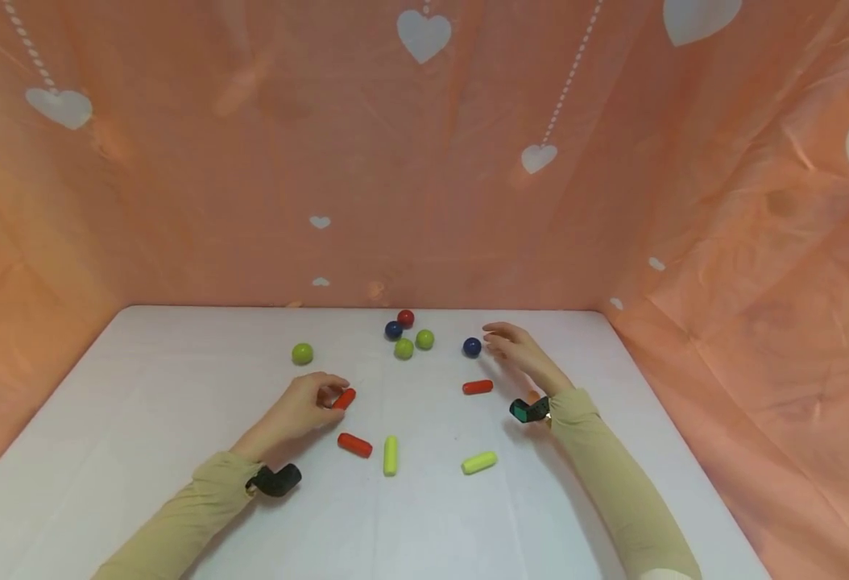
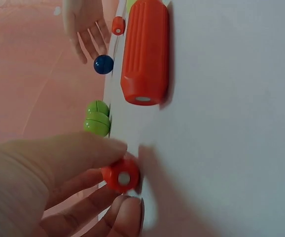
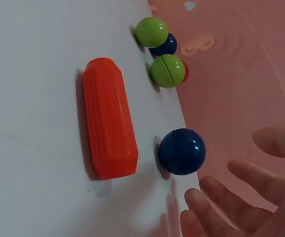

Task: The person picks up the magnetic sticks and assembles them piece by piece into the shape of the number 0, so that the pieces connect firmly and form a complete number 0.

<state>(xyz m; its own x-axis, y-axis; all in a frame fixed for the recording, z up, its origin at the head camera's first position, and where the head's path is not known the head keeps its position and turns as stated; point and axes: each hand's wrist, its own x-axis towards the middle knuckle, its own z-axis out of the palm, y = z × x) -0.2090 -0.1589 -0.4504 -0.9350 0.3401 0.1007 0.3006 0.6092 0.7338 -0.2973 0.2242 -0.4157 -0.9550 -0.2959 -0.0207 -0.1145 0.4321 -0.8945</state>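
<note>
"If we start at the left hand, what have its fingers got?"

"They're curled round a red, ridged, plastic-looking cylinder, thumb on one side, fingers on the other. How firmly they press, I can't tell."

"Which way does it run?"

"Its long axis slants away from the palm and off to the right. The far end pokes a little past the fingertips; the near end sits between thumb and fingers. The left hand is plainly the closer one."

"And the right hand?"

"Fingers loosely spread, holding nothing. A glossy dark blue ball lies just off their tips, to the left and slightly to the near side, not touching."

"Further out?"

"To the near side of the left fingers lies a second red cylinder, set more crosswise; right of that, a yellow-green cylinder points straight away. Beyond the left knuckles sits a shiny green ball. To the near side of the right fingers, a third red cylinder lies almost crosswise on the white-covered bench."
</note>
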